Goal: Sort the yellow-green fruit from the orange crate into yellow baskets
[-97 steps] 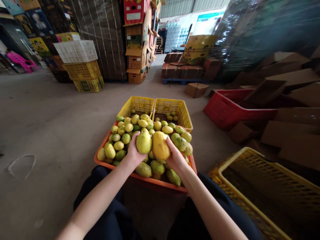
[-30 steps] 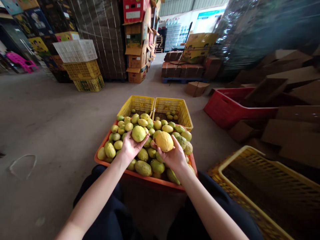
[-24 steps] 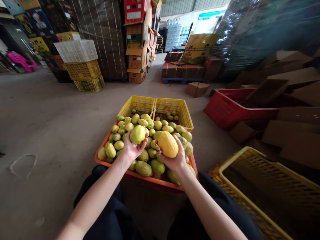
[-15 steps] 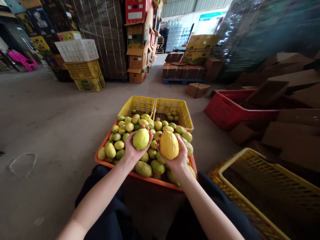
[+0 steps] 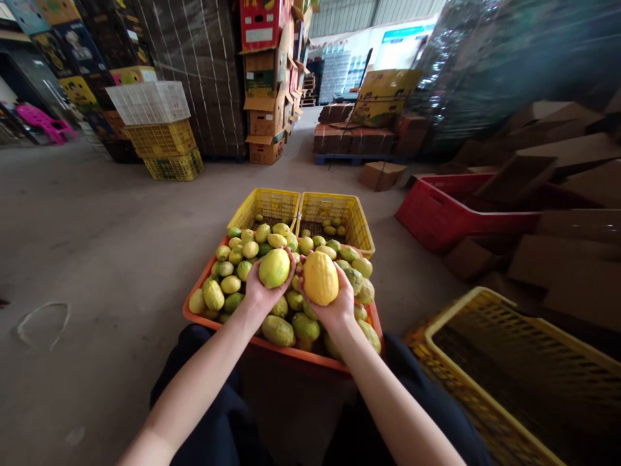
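Both hands are held out over an orange crate [image 5: 194,315] heaped with green and yellow lemons [image 5: 278,331]. My left hand [image 5: 259,296] cradles a yellow-green lemon [image 5: 274,268], palm up, with its fingers curled round the far side. In my right hand [image 5: 341,307] rests a larger, deeper yellow lemon [image 5: 321,278] with a bumpy, faintly ribbed skin. The two held fruits sit side by side, a small gap between them. Part of the heap is hidden beneath my hands and forearms.
Two yellow crates [image 5: 356,213] holding a few lemons stand just beyond the orange one. Another yellow crate [image 5: 485,362] is at my right, near a red crate [image 5: 427,213] and loose cardboard [image 5: 577,265]. Stacked crates [image 5: 162,137] and boxes [image 5: 264,122] stand farther back.
My right hand has shifted slightly left with its lemon, closer to my left hand. The right lemon appears turned a little. Both hands still hold their fruit.
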{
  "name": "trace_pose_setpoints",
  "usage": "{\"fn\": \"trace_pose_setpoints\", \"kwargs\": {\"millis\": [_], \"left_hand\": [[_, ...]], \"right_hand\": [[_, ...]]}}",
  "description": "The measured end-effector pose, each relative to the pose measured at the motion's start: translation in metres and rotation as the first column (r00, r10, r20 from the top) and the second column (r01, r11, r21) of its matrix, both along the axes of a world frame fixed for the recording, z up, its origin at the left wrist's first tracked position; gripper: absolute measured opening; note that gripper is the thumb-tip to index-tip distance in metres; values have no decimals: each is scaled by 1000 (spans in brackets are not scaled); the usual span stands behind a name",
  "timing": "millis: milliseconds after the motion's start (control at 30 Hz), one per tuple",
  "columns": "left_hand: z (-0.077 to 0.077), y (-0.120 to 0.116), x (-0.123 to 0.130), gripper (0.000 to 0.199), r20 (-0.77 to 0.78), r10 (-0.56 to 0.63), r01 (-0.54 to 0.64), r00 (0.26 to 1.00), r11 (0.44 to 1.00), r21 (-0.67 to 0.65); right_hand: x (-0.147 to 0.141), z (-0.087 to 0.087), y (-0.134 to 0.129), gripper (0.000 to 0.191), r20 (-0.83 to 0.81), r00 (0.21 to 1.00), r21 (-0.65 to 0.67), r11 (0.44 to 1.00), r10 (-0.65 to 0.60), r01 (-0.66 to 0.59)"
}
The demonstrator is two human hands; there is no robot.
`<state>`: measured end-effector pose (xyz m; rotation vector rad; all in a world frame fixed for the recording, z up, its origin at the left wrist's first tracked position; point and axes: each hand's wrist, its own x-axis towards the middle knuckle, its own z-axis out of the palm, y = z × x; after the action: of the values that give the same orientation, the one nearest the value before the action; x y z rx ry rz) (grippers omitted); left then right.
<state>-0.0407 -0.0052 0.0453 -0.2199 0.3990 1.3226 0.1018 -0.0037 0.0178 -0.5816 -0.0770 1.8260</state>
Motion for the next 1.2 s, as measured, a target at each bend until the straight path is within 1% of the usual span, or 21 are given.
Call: {"fn": "trace_pose_setpoints", "kwargs": {"millis": [67,167,233,300,433,533,600,700,767,867,967,1067,1133,1200], "left_hand": [[3,1,-2,56,-58,-51,49,997,998,-46],[9,2,-9,56,-112,-104,95,988,992,-81],[13,4,-14,56,-124,-94,86,988,994,-67],[16,5,-18,52,-125,-63,60,990,998,-33],[15,3,-20,43,-94,-36,38,995,999,11],[11,0,-20,39,-66,-53,58,996,996,70],[9,-2,-20,36,-65,-42,48,997,995,93],[8,-3,-21,39,-79,14,-9,997,998,59],[10,-3,-21,46,-84,21,-19,996,999,27],[12,-2,-19,54,-105,-11,15,994,999,42],[14,-4,-16,51,-159,6,10,987,995,101],[12,-7,-12,45,-135,32,-15,990,992,127],[10,-8,-9,44,-119,47,-34,992,993,116],[9,-8,-6,44,-153,65,-51,986,995,91]], "right_hand": [[1,-3,2,35,6,1000,-12,1000,-18,18],[5,-3,4,34,36,999,31,999,-15,14],[8,0,4,32,37,999,56,998,-10,8],[10,3,4,32,8,1000,57,998,-30,29],[10,3,5,35,-73,995,54,996,-67,71],[8,1,4,33,-86,994,0,997,-71,72],[6,3,1,29,-67,995,-54,996,-77,74],[3,8,-2,28,-50,998,-120,992,-42,36],[1,11,-3,31,-44,999,-132,991,-5,-1],[0,9,-1,36,-27,999,-98,995,-19,16],[1,3,3,32,17,998,-31,997,-68,68],[2,-1,4,27,48,996,48,996,-76,73],[2,0,2,26,30,996,47,995,-87,85],[0,3,0,28,-3,995,5,995,-104,104]]}}
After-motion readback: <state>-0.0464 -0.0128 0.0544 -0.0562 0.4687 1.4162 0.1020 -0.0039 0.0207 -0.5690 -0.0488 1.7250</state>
